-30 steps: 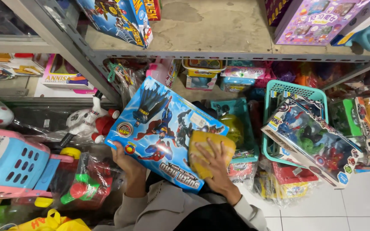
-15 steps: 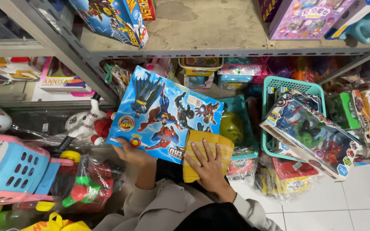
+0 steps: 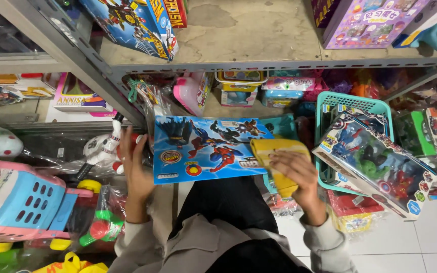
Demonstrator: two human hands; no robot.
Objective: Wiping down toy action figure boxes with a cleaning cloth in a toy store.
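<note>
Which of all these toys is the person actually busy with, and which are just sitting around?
In hand:
- blue toy box, gripped at its edge by the left hand
- yellow cloth, pressed under the right hand

Just lying about:
- teal basket
- action figure box
- pink and blue toy cart
- purple box on the upper shelf

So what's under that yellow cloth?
The yellow cloth lies over the right end of the blue superhero toy box, pressed by the right hand. The covered part of the box is hidden.
</note>
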